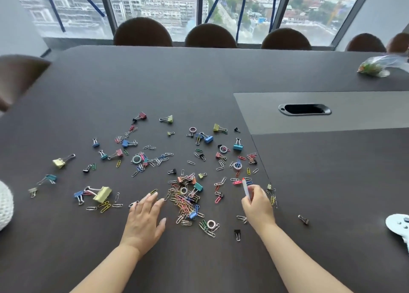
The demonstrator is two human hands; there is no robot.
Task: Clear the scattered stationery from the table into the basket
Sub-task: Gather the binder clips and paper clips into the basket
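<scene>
hands out, almost everything left to clear

our left hand (143,217) lies flat on the dark table (155,82), fingers spread, just beside the densest heap of paper clips (184,198). our right hand (257,206) pinches a white stick (245,187) with a red tip, upright, on the heap's other side. binder clips (103,194), rings (136,159) and more paper clips lie scattered well beyond both hands. a white woven thing (4,204) at the left edge may be the basket; we cannot see inside it. as we judge it, the clearing has hardly started: nearly all the stationery lies on the table.
</scene>
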